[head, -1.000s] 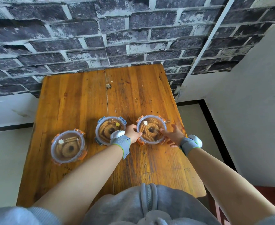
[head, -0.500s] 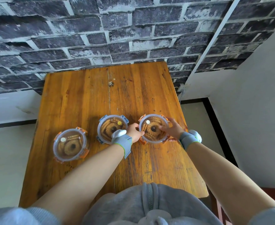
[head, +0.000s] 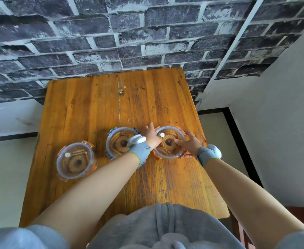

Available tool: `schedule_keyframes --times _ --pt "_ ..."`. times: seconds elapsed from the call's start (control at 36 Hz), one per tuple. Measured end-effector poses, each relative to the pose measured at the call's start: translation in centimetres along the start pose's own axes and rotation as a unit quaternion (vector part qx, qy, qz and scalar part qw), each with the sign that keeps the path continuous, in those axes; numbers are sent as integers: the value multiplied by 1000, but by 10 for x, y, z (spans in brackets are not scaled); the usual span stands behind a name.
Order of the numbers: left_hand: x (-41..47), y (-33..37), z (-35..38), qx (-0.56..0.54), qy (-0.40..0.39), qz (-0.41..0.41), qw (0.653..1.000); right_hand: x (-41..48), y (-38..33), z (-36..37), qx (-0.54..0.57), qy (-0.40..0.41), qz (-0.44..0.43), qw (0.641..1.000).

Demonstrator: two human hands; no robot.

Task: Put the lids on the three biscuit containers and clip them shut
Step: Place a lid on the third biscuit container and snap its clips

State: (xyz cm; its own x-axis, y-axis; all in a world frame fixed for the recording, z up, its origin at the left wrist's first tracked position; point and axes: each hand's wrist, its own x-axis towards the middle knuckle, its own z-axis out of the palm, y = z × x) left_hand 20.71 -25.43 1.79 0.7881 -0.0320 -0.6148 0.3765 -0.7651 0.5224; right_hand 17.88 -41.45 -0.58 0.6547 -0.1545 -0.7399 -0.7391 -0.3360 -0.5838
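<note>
Three round clear biscuit containers stand in a row on the wooden table (head: pixel 86 108), each with a lid on. The left container (head: pixel 75 161) has orange clips, the middle container (head: pixel 119 141) blue clips, the right container (head: pixel 169 142) orange clips. My left hand (head: pixel 150 135) rests against the left rim of the right container, fingers reaching toward its far side. My right hand (head: pixel 189 143) lies on its lid and right rim, thumb at the near edge. Whether each clip is down I cannot tell.
A dark brick wall (head: pixel 111 42) runs along the table's far edge. A small crumb or knot (head: pixel 121 92) lies near the far middle of the table. The table's right edge (head: pixel 204 141) is close to the right container. Light floor lies on both sides.
My left hand has slid from the near-left rim of the right container toward its far-left side. My right hand has moved further onto the lid.
</note>
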Motion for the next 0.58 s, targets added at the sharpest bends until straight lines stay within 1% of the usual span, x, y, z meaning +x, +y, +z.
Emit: schedule_keyframes --times 0.11,0.22,0.33,0.47,0.58 --pt "3 13 -8 20 -10 44 999 2 0 0 0 -1 -1 1000" --pt "5 11 -9 42 -53 49 997 4 2 1 -5 1 4 1000" --pt "6 1 -9 75 -37 54 995 7 3 0 -14 -6 10 1000" --pt "7 -7 -12 51 -30 55 997 11 3 -1 -12 -15 16 1000" --pt "11 -10 -11 26 -44 43 998 12 3 -2 -22 -19 20 999"
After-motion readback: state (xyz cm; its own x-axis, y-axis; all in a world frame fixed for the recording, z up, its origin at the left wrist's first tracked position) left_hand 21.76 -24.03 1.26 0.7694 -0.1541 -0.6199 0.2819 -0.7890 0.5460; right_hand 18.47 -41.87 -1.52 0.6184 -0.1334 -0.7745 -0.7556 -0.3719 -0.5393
